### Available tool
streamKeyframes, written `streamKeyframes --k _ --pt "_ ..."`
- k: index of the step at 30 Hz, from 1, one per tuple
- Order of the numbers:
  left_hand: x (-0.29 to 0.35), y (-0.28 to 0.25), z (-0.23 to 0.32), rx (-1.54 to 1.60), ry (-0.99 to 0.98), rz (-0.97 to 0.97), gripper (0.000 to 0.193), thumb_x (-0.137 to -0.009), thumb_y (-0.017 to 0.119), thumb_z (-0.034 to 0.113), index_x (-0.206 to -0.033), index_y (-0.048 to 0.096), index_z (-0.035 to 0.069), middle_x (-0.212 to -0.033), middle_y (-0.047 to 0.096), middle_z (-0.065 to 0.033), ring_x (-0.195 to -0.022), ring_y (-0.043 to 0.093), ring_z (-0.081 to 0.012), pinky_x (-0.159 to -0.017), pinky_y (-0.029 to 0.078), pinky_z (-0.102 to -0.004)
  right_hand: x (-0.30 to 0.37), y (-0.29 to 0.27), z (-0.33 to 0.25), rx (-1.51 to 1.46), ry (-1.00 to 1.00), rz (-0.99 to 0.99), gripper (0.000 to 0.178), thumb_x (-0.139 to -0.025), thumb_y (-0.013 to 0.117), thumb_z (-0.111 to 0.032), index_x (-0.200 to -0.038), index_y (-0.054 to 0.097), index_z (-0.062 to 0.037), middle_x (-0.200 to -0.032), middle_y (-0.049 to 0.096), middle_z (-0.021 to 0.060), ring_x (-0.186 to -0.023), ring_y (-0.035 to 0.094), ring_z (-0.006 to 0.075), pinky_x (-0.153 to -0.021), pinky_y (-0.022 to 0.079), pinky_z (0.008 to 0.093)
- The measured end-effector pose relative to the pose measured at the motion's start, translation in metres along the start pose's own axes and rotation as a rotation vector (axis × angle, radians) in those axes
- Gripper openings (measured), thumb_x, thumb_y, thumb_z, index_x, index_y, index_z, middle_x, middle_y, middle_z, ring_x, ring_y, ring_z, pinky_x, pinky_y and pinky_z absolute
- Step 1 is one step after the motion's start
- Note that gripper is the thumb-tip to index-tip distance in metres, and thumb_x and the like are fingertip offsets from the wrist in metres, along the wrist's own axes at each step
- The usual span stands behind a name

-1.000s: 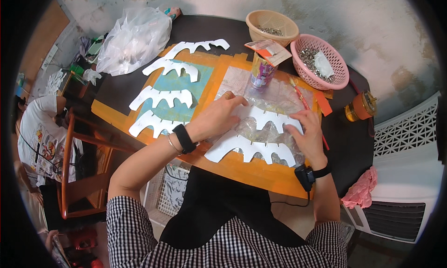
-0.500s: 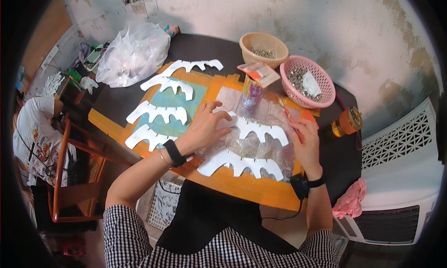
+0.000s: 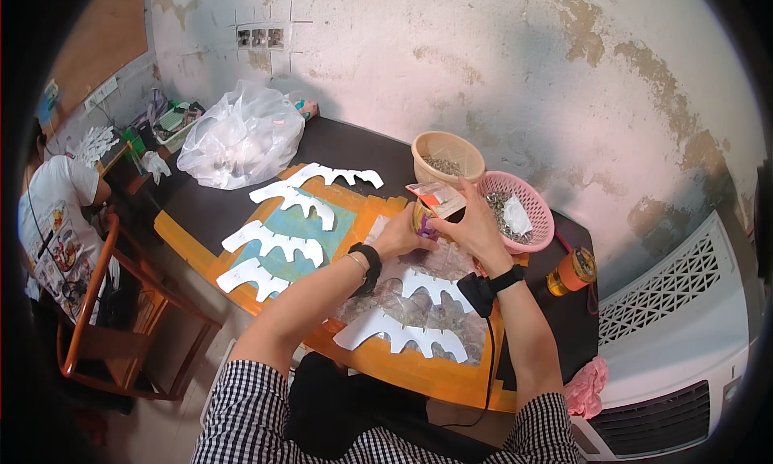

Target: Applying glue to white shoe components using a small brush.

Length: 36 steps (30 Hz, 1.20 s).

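Note:
My left hand [image 3: 405, 232] is wrapped round the side of a purple and yellow can [image 3: 423, 220], its fingers partly hidden behind it. Over the can's mouth lies a tilted orange and white card [image 3: 436, 196]. My right hand [image 3: 477, 229] pinches that card at its right side, thumb low and fingers along the far edge. Two scalloped white pieces, the upper one [image 3: 436, 288] and the lower one [image 3: 401, 335], lie on clear plastic nearer to me, beneath my forearms. Several more such white pieces [image 3: 274, 242] lie in a column at the left, partly on a blue-green sheet [image 3: 334, 222].
A beige bowl [image 3: 427, 146] and a pink basket [image 3: 538, 206], both with small metal bits, stand behind my right hand. A jar with amber contents [image 3: 570, 272] is at the right. A plastic bag [image 3: 241, 134] sits back left. A person [image 3: 60, 214] sits beyond a wooden chair [image 3: 105, 295].
Both hands have moved forward from the white pieces to the can. The left has closed round it and the right has taken hold of the card. The view has tilted up.

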<state>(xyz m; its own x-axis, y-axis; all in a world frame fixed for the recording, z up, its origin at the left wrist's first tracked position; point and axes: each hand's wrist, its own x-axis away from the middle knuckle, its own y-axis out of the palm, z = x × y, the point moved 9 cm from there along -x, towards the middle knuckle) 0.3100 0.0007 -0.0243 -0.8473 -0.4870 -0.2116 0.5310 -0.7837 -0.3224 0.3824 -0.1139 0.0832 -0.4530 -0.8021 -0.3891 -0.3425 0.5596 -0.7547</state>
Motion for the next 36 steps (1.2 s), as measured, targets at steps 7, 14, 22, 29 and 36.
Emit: streamKeyframes --k 7,14,22,29,36 --pt "-0.002 -0.005 0.001 -0.058 -0.056 -0.064 0.088 -0.058 0.096 0.022 -0.131 0.050 0.004 -0.120 0.066 -0.0135 -0.113 0.063 -0.0265 -0.098 0.048 -0.0357 0.008 -0.016 -0.036 -0.031 -0.295 0.244 0.088 -0.071 0.082 -0.017 -0.143 0.038 0.0054 -0.131 0.050 0.0228 -0.124 0.051 0.0376 -0.107 0.040 0.0446" --pt "-0.007 0.003 -0.004 -0.021 -0.016 -0.068 0.086 -0.055 0.097 0.026 -0.126 0.052 0.004 -0.117 0.067 -0.0143 -0.112 0.063 -0.0292 -0.098 0.047 -0.0368 0.035 -0.094 -0.081 0.016 -0.367 0.467 0.084 -0.072 0.080 -0.007 -0.144 0.039 0.0039 -0.133 0.048 0.0203 -0.122 0.052 0.0363 -0.103 0.043 0.0437" --pt "-0.006 0.000 -0.008 -0.026 -0.020 -0.090 0.086 -0.056 0.097 0.026 -0.125 0.050 0.005 -0.119 0.065 -0.0138 -0.113 0.062 -0.0283 -0.098 0.047 -0.0360 0.133 -0.124 0.064 -0.001 0.101 0.067 0.090 -0.068 0.088 -0.019 -0.145 0.044 -0.0013 -0.135 0.051 0.0161 -0.126 0.052 0.0249 -0.102 0.045 0.0398" --pt "-0.017 0.012 -0.019 0.006 -0.059 -0.179 0.090 -0.061 0.092 0.003 -0.137 0.045 0.009 -0.127 0.060 -0.0050 -0.120 0.055 -0.0183 -0.106 0.043 -0.0330 0.179 -0.106 0.127 0.129 0.169 0.043 0.092 -0.068 0.089 -0.027 -0.144 0.043 0.0003 -0.129 0.055 0.0172 -0.120 0.054 0.0343 -0.105 0.041 0.0397" --pt "-0.006 0.007 -0.009 -0.062 -0.096 -0.248 0.091 -0.056 0.085 -0.007 -0.136 0.044 0.006 -0.130 0.058 -0.0070 -0.121 0.055 -0.0230 -0.105 0.044 -0.0346 0.193 -0.098 0.143 0.203 0.212 -0.109 0.094 -0.067 0.089 -0.033 -0.142 0.046 0.0020 -0.129 0.054 0.0196 -0.122 0.052 0.0363 -0.107 0.040 0.0401"
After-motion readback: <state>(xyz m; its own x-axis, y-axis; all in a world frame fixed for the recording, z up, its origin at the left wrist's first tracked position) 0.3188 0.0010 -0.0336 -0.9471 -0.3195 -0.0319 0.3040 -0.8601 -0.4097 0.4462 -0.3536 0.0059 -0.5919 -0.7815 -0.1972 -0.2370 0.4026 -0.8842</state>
